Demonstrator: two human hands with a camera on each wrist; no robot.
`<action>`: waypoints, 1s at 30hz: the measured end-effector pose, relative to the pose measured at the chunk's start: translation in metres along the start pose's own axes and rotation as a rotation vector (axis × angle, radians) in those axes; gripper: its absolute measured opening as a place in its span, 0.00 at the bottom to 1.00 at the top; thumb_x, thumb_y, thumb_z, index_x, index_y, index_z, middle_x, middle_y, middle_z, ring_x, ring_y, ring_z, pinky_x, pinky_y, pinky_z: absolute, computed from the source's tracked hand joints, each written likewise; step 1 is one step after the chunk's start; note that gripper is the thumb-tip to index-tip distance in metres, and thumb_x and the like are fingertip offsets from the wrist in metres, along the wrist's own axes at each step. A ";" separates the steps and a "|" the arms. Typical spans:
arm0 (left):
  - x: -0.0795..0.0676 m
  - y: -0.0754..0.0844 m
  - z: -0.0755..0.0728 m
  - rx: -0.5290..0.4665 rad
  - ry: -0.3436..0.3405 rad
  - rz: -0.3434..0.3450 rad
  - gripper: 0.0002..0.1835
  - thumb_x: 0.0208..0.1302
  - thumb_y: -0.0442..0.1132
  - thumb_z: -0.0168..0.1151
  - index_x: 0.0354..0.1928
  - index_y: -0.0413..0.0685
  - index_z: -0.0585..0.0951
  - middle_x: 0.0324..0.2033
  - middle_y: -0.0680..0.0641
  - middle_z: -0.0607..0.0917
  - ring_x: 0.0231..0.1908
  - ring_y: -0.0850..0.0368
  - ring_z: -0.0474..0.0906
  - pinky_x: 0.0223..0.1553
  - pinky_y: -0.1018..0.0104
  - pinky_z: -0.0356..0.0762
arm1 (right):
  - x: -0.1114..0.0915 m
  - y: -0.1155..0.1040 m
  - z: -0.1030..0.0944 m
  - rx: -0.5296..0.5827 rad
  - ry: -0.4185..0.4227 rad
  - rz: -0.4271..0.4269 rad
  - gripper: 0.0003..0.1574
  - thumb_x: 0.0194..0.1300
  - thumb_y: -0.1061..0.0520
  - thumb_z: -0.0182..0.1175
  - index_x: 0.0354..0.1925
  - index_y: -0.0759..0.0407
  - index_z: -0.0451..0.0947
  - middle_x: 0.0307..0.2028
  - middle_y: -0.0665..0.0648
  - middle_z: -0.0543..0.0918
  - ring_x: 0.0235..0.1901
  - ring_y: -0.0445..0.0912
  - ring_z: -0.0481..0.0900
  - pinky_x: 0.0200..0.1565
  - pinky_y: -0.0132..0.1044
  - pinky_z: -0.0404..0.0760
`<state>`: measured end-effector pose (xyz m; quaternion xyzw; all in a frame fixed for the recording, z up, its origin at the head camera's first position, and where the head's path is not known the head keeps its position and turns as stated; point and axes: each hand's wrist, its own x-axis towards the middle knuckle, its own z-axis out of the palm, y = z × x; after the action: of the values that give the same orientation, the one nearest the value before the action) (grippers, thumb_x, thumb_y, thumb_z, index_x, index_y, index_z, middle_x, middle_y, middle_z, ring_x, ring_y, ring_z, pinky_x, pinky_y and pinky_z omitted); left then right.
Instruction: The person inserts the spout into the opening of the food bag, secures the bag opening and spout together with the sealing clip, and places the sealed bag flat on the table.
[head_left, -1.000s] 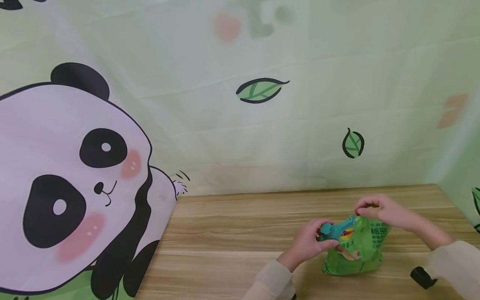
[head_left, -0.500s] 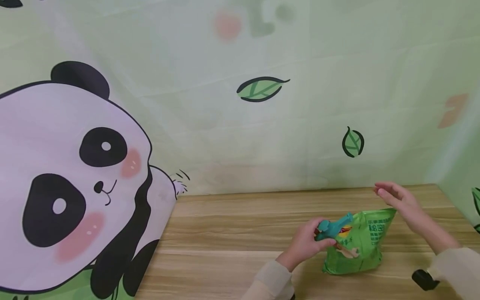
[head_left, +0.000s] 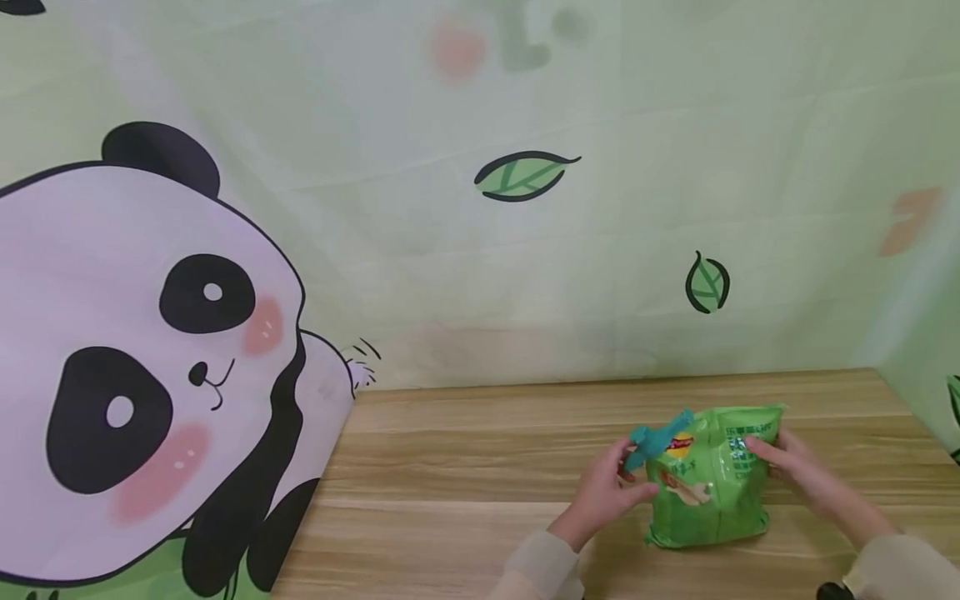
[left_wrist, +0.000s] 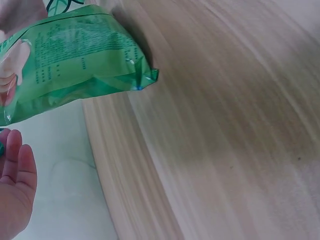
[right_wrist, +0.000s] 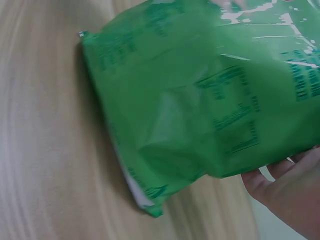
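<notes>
A green snack bag [head_left: 708,508] with food pictures stands upright on the wooden table, its top edge spread wide. My right hand [head_left: 802,475] grips its right side, thumb across the front and fingers behind. In the right wrist view, that hand [right_wrist: 295,187] shows at the lower right along the bag's edge [right_wrist: 175,130]. My left hand [head_left: 603,496] holds a long, narrow teal plastic piece [head_left: 656,440] at the bag's upper left corner, with the thumb by the bag's left edge. Only part of that hand [left_wrist: 17,185] shows in the left wrist view, below the bag [left_wrist: 85,60].
The wood-grain table [head_left: 450,467] spreads to the left of the bag. A pale green cloth backdrop [head_left: 420,250] with a large panda print [head_left: 225,217] rises behind it. A small black object [head_left: 834,591] sits by the right sleeve [head_left: 900,567].
My right hand has let go of the bag's top corner and come down to grip its right side. The bag has turned more face-on. The left hand has tilted the teal piece slightly upward.
</notes>
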<state>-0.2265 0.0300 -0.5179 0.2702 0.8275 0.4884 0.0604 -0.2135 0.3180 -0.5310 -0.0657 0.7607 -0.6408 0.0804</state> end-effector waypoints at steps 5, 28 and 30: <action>-0.002 -0.003 0.002 -0.022 0.019 -0.042 0.31 0.49 0.43 0.66 0.57 0.54 0.66 0.46 0.47 0.77 0.32 0.68 0.74 0.29 0.79 0.71 | -0.006 -0.008 0.017 -0.051 0.057 0.051 0.38 0.65 0.54 0.47 0.60 0.74 0.41 0.38 0.37 0.71 0.37 0.31 0.73 0.40 0.33 0.75; -0.009 -0.019 0.027 -0.343 0.112 -0.241 0.57 0.51 0.39 0.64 0.66 0.65 0.28 0.57 0.45 0.70 0.51 0.55 0.73 0.46 0.72 0.73 | 0.013 0.052 0.038 -0.067 0.098 -0.037 0.63 0.57 0.56 0.58 0.62 0.30 0.16 0.61 0.81 0.39 0.53 0.73 0.59 0.42 0.52 0.76; -0.009 -0.019 0.028 -0.335 0.118 -0.236 0.58 0.51 0.39 0.64 0.66 0.65 0.27 0.58 0.46 0.69 0.51 0.55 0.73 0.46 0.72 0.73 | 0.008 0.038 0.045 -0.082 0.103 -0.057 0.65 0.56 0.58 0.59 0.63 0.32 0.16 0.62 0.79 0.34 0.53 0.74 0.57 0.42 0.50 0.77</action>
<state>-0.2157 0.0395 -0.5495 0.1285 0.7628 0.6237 0.1126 -0.2115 0.2790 -0.5761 -0.0575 0.7873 -0.6135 0.0203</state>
